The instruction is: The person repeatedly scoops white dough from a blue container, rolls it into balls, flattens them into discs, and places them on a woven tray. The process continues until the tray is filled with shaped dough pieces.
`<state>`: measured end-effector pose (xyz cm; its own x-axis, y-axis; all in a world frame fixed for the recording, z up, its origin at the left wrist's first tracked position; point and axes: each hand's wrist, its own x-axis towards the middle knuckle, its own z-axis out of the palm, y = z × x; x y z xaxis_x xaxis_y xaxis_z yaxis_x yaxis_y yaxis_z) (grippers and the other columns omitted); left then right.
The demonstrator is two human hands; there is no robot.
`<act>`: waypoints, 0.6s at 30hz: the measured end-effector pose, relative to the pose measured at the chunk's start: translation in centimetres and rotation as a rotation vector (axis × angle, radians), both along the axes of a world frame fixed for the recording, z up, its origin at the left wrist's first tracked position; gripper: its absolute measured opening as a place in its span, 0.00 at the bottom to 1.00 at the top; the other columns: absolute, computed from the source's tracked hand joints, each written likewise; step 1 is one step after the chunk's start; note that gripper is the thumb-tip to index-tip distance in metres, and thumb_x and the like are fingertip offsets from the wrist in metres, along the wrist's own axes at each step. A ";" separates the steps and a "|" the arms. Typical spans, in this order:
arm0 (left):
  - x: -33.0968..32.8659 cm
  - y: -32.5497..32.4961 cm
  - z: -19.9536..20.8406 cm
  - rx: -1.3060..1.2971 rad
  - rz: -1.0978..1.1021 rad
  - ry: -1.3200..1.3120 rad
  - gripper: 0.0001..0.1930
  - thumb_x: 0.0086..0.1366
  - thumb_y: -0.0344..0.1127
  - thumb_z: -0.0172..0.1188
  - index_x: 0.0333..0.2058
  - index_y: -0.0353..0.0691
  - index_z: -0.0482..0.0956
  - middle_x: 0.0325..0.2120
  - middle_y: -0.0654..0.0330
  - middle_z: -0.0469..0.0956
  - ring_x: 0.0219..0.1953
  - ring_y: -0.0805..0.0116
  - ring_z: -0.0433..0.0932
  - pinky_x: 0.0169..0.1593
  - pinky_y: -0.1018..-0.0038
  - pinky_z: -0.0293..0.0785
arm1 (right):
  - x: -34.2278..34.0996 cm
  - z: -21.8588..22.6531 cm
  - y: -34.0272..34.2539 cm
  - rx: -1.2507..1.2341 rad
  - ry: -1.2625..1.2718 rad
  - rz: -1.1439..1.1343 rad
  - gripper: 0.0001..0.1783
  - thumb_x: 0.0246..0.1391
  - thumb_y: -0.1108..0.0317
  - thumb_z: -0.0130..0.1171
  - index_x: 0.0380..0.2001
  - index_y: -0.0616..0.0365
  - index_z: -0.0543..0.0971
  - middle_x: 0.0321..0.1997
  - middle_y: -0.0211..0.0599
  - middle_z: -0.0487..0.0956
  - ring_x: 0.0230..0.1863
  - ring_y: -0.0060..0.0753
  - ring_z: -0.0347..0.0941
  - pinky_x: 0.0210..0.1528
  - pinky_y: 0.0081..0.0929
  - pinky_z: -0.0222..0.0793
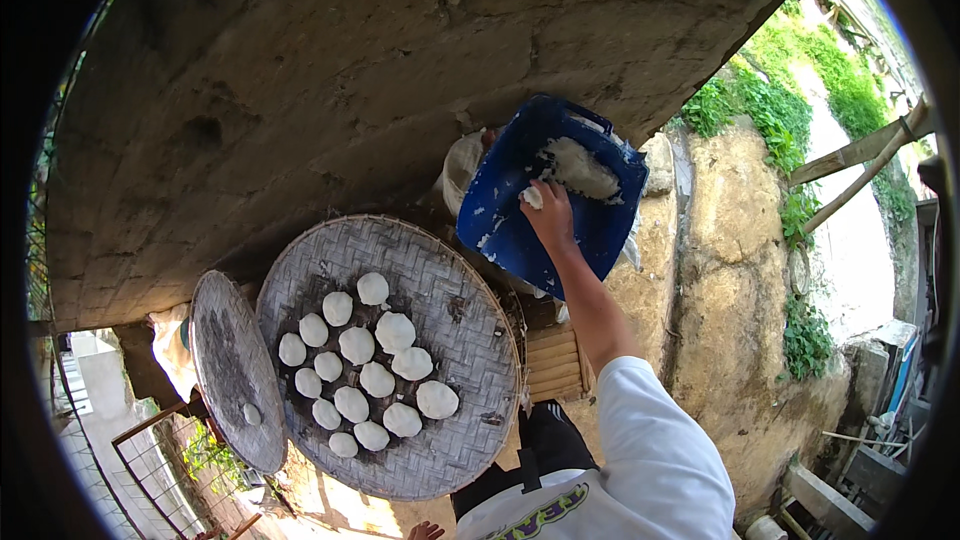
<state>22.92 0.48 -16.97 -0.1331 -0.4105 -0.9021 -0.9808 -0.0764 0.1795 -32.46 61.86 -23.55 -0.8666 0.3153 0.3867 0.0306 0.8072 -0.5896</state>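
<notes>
My right hand [551,212] reaches into a blue plastic basin [515,240], its fingers closed round a small lump of white dough [532,198]. Just beyond it in the basin lies a larger mass of white dough [580,168], with white crumbs stuck to the basin walls. Only the fingers of my left hand [426,532] show at the lower edge, apart and holding nothing visible. To the left, a big round woven tray [460,280] carries several white dough balls [377,380], set apart or nearly touching.
A smaller woven tray [235,370] with one little white lump stands at the far left. Behind the basin sits a pale container [460,170] against a rough concrete wall [300,90]. Slatted bamboo [555,360] lies below the basin. Wooden poles [860,155] jut in at the right.
</notes>
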 end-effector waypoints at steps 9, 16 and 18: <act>3.5 0.4 0.0 0.037 0.022 0.042 0.19 0.73 0.42 0.53 0.56 0.37 0.73 0.48 0.45 0.80 0.41 0.52 0.85 0.44 0.55 0.81 | 2.2 0.7 -2.0 0.159 0.056 -0.181 0.29 0.45 0.51 0.77 0.48 0.51 0.79 0.53 0.40 0.75 0.57 0.50 0.71 0.61 0.52 0.63; 3.1 0.1 0.0 0.028 0.171 0.143 0.16 0.73 0.40 0.53 0.50 0.31 0.72 0.40 0.44 0.80 0.37 0.47 0.85 0.40 0.55 0.85 | 1.4 -0.4 -1.4 0.058 -0.108 0.284 0.31 0.44 0.58 0.76 0.53 0.51 0.78 0.60 0.46 0.72 0.61 0.56 0.67 0.64 0.51 0.63; 3.5 -0.1 0.3 -0.013 0.161 0.087 0.17 0.74 0.40 0.52 0.51 0.30 0.71 0.41 0.44 0.80 0.38 0.45 0.85 0.40 0.55 0.84 | 2.2 0.8 -1.1 0.096 0.100 0.258 0.30 0.44 0.59 0.76 0.52 0.51 0.78 0.59 0.46 0.72 0.61 0.57 0.67 0.64 0.50 0.63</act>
